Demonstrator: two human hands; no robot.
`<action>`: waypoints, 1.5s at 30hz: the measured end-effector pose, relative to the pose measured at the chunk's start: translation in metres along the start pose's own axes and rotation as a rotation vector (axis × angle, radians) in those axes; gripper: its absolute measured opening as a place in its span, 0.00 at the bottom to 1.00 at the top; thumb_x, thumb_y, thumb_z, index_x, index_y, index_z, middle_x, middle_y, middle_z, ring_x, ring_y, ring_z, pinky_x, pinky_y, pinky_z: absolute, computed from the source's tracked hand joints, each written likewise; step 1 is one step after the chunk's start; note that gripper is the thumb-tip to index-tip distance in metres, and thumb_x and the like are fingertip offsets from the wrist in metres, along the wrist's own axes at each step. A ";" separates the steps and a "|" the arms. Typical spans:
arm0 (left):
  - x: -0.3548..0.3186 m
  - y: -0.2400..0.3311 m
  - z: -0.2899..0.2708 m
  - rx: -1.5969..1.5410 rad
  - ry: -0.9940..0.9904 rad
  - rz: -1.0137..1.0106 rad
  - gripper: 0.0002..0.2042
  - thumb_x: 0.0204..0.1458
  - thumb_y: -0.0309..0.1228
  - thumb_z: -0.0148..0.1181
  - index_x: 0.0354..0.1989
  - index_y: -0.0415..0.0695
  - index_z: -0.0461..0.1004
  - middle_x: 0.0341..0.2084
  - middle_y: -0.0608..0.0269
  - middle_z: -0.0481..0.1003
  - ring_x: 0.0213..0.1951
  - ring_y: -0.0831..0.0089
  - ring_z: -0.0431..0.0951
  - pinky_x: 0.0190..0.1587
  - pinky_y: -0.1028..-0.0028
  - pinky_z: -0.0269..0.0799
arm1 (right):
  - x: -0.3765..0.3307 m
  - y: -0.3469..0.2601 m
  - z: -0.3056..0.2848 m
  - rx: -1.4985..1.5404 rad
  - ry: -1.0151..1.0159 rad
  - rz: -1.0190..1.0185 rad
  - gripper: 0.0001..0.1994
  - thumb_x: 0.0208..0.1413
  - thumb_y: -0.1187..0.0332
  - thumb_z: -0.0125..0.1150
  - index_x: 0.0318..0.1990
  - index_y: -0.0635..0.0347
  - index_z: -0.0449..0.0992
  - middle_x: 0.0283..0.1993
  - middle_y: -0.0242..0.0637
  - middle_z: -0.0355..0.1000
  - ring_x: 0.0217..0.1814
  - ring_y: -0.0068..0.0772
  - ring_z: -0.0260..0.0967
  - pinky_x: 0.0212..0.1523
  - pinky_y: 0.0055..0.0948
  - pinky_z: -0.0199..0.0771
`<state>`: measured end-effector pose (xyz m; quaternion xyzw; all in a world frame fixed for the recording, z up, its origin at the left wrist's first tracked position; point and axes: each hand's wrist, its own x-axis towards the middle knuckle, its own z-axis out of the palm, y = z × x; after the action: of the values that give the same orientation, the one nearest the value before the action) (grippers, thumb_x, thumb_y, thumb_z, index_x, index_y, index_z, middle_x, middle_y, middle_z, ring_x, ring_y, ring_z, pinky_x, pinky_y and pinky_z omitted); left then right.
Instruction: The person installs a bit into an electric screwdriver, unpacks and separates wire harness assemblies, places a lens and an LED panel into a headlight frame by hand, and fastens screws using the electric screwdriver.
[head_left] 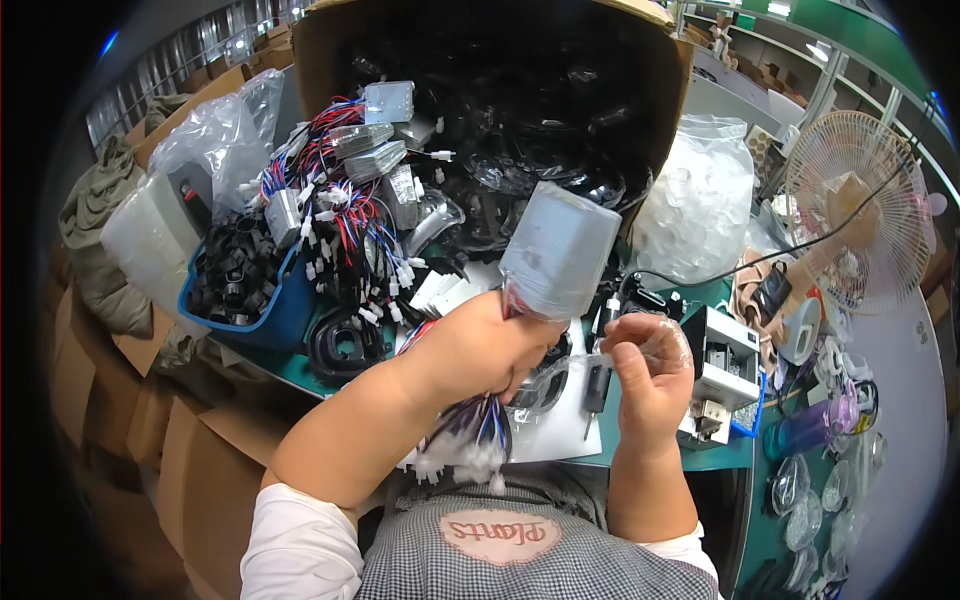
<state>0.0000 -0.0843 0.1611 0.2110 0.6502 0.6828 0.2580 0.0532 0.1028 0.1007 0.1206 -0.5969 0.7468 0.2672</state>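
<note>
1. Left hand (487,345): we log the grip as closed, fingers wrapped around the wire bundle (468,420) at the base of a grey block in clear wrap (560,245).
2. The block stands up out of that fist, tilted a bit to the right, held above the counter (725,457), in front of the large cardboard box (684,90).
3. Wires hang out on the near side of the fist, white connectors (480,458) at their ends, by the apron (400,555).
4. Right hand (648,378): we mark its grip as pinched, thumb to curled fingers, on clear film (575,370) stretching toward the left hand.
5. Between the hands, lower down, we see a black screwdriver (597,388) over a white sheet (550,437).
6. Left side: we note a blue bin (278,320) of black parts (235,268), then a pile of wire harnesses (340,220) farther in.
7. Right side: we have a bag of white pieces (695,205) and a fan (850,205), both farther off.
</note>
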 end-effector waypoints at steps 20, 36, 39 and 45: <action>-0.011 -0.028 0.017 -0.518 -0.224 -0.207 0.15 0.61 0.42 0.43 0.25 0.47 0.62 0.12 0.72 0.58 0.10 0.81 0.57 0.14 0.78 0.59 | 0.007 0.001 0.005 -0.049 -0.191 -0.021 0.24 0.47 0.69 0.66 0.52 0.68 0.69 0.48 0.40 0.71 0.43 0.27 0.69 0.46 0.25 0.69; 0.000 -0.032 0.035 -0.295 -0.406 -0.250 0.17 0.59 0.40 0.54 0.45 0.36 0.67 0.23 0.63 0.72 0.27 0.74 0.75 0.32 0.76 0.71 | -0.006 0.016 -0.034 0.615 -0.122 0.283 0.33 0.55 0.56 0.59 0.59 0.73 0.59 0.53 0.46 0.69 0.54 0.36 0.69 0.55 0.33 0.66; 0.000 -0.036 0.036 -0.468 -0.458 -0.247 0.15 0.60 0.40 0.52 0.39 0.37 0.68 0.24 0.63 0.71 0.25 0.75 0.72 0.30 0.75 0.69 | -0.004 0.019 -0.033 0.581 -0.135 0.223 0.35 0.55 0.53 0.60 0.60 0.72 0.57 0.55 0.45 0.67 0.56 0.36 0.67 0.55 0.32 0.65; -0.007 -0.005 0.047 1.075 0.137 0.498 0.12 0.54 0.35 0.58 0.36 0.38 0.68 0.22 0.58 0.74 0.19 0.63 0.74 0.25 0.66 0.70 | 0.007 0.017 -0.051 0.415 0.206 0.057 0.25 0.56 0.67 0.60 0.59 0.67 0.63 0.51 0.42 0.69 0.52 0.31 0.66 0.56 0.29 0.64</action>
<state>0.0353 -0.0517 0.1597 0.4137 0.8507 0.3098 -0.0954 0.0451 0.1508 0.0765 0.0791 -0.4036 0.8691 0.2748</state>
